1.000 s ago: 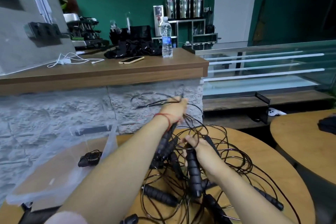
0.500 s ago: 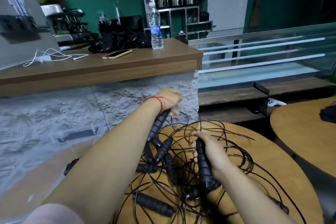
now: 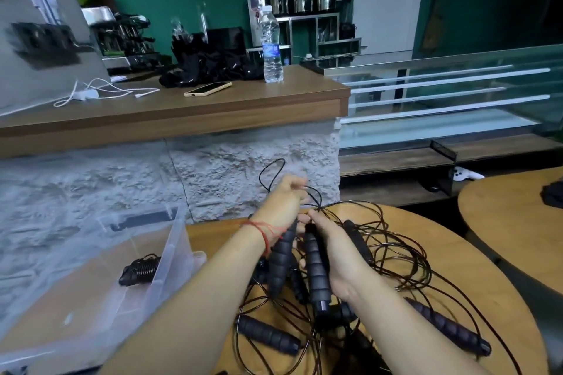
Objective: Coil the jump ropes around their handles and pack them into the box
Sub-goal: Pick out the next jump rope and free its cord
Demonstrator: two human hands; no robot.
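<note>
Nearest the person, on the round wooden table (image 3: 457,268), lies a tangled heap of jump ropes (image 3: 396,256). Thin dark cords loop over one another, and loose foam handles lie among them: one low in the pile (image 3: 266,335), another out to the right (image 3: 447,326). Above the heap the hands are close together, fingertips almost meeting. The left hand (image 3: 283,201) is curled round the top of one handle (image 3: 281,256), which hangs down from it, and a loop of cord (image 3: 271,173) rises past its knuckles. The right hand (image 3: 332,250) is wrapped round a second handle (image 3: 316,271), held upright just beside the first. I judge this to be the start of a coil, with a pair of handles brought together, though I cannot tell whether both belong to one rope. No cord is wound round them yet. To the left, touching the table edge, stands a clear plastic box (image 3: 170,253) holding a single finished bundle (image 3: 138,269), its cord wrapped tightly round its handles. So only one rope shows as packed. Several appear left in the heap, and they will likely need untangling before they can be wound. Beyond is a stone-faced counter (image 3: 243,106) carrying a phone (image 3: 207,89), a water bottle (image 3: 271,46) and a white cable (image 3: 91,93).
</note>
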